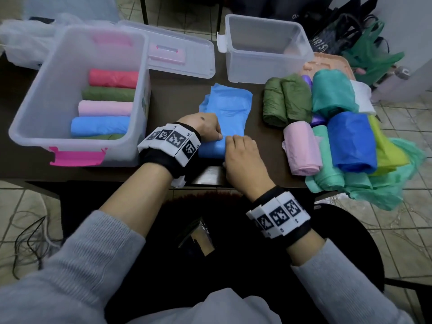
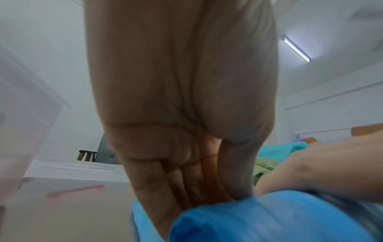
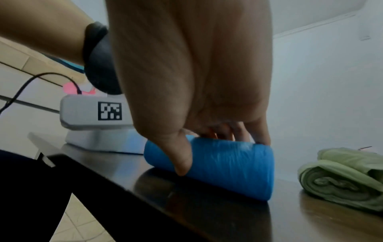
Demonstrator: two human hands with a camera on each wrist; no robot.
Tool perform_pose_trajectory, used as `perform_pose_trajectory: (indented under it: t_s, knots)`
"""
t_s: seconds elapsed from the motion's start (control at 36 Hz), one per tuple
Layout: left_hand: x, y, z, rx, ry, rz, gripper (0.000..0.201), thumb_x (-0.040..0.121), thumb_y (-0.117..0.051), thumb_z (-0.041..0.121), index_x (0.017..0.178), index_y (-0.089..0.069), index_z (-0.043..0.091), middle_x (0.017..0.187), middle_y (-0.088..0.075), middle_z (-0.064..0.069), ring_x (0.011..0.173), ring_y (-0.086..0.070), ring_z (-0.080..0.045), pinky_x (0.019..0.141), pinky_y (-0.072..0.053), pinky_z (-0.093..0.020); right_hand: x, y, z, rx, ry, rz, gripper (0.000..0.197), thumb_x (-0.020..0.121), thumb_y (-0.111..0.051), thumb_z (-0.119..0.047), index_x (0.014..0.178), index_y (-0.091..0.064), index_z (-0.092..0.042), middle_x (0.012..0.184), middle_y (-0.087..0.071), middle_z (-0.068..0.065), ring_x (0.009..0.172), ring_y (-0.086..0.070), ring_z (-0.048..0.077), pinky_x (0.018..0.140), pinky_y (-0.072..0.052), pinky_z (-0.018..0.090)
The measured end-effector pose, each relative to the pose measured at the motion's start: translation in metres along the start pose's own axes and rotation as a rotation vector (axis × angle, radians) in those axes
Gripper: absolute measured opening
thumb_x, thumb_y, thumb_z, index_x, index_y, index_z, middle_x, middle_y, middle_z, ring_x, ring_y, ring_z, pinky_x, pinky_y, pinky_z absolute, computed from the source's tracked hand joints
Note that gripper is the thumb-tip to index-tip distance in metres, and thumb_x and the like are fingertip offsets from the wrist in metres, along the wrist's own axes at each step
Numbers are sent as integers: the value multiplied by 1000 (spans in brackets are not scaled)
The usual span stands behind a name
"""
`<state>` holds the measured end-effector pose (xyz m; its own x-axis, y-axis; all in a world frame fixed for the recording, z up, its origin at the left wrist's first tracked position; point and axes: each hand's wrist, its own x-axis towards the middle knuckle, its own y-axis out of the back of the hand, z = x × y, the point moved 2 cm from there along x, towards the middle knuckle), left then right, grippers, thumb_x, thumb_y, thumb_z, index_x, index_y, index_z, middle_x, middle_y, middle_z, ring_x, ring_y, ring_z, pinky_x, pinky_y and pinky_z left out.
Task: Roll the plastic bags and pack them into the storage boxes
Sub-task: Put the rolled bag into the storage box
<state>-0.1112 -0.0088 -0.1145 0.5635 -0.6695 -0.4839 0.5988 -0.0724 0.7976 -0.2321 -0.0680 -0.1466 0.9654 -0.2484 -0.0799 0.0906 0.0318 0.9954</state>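
The blue bag (image 1: pixel 225 113) lies on the dark surface (image 1: pixel 177 94), just right of the big box (image 1: pixel 30 122). Its near end is already a roll, and its far part is still flat. Both hands sit on this roll, side by side and touching. The left hand (image 1: pixel 203 127) holds the roll's left part, with its fingers (image 2: pixel 163 188) going down behind the roll. The right hand (image 1: pixel 243 157) is curled round the right part: the thumb (image 3: pixel 182 157) presses the near side and the fingers go over the top.

The big box has a pink latch (image 1: pixel 77 156) and holds 5 rolls in a row: red, green, pink, blue and green. Its lid (image 1: pixel 187 54) lies behind the blue bag. Far right of the big box stands a small box (image 1: pixel 268 66). Right of the blue bag there is a pile of rolls (image 1: pixel 332 127) in green, pink, teal and blue.
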Motion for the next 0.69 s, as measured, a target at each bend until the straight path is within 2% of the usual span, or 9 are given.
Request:
perform_pose_trajectory:
  t_s: [0.06,0.14,0.22,0.25,0.28,0.33,0.39,0.5,0.69]
  knots:
    - [1,-4,2,20,7,-25,31,95,-50,32,118,-65,18,125,-61,-4,107,-56,-23,92,-45,-33,-6,-1,-2,-26,-54,54,40,78,-32,-7,101,-64,0,90,-63,14,85,-61,32,83,-51,41]
    - [1,-5,4,46,24,-42,33,96,-48,34,118,-65,18,124,-60,-2,108,-55,-22,93,-44,-34,-5,0,-1,-38,-60,109,40,77,-28,-8,87,-67,-5,79,-63,11,76,-63,29,76,-54,40]
    - [1,-2,3,33,42,-66,34,95,-48,37,120,-64,19,127,-58,1,112,-54,-21,98,-43,-35,2,5,5,-58,-10,146,17,76,-49,-10,79,-65,-7,73,-63,10,71,-63,29,70,-54,38]
    - [2,-2,2,23,45,-69,34,95,-48,37,118,-65,19,125,-59,0,110,-54,-21,96,-43,-33,6,8,8,-59,8,125,11,75,-63,-13,83,-64,-6,78,-63,10,76,-63,29,72,-53,37]
    - [3,-2,0,16,45,-69,33,95,-48,37,112,-67,16,122,-60,-1,106,-54,-21,92,-43,-31,10,10,10,-68,34,48,22,77,-69,-17,94,-62,-5,91,-63,12,89,-60,29,79,-50,36]
    - [6,-3,-4,5,48,-65,29,95,-47,37,92,-65,14,108,-61,-5,92,-52,-21,81,-40,-29,20,15,18,-20,84,-137,38,90,-58,-27,120,-48,-5,123,-51,13,117,-44,30,95,-36,39]
    - [9,-3,-7,-10,63,-43,31,96,-46,37,83,-62,15,100,-59,-7,86,-50,-21,77,-37,-29,29,24,24,84,74,-255,48,92,-54,-33,130,-40,-7,133,-42,13,126,-34,30,100,-29,39]
    - [14,-3,-13,-60,125,18,44,98,-40,43,114,-60,7,121,-58,-12,105,-53,-26,85,-37,-32,43,30,37,268,41,-400,55,92,-56,-38,136,-39,-11,133,-44,14,126,-33,29,102,-28,37]
    - [22,-10,-17,-138,213,105,60,97,-30,53,132,-51,9,140,-46,-13,124,-47,-31,95,-37,-34,54,23,53,575,-14,-424,58,86,-65,-38,133,-43,-12,132,-48,7,117,-46,17,90,-33,23]
